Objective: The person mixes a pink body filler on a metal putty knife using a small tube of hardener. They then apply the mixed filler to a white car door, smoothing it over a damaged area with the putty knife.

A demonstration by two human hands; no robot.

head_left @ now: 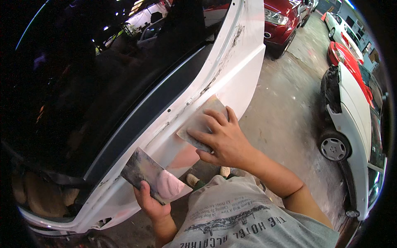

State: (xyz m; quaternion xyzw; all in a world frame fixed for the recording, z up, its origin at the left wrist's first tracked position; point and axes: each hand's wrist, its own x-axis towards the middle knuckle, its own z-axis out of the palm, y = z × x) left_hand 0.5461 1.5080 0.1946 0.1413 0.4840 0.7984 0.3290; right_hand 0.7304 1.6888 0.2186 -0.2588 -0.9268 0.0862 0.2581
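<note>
Red car (281,18) parked top centre, white car (351,120) w/ a grey wheel (333,146) at right, another red car (345,56) behind it, on stained concrete floor (285,99).
</note>
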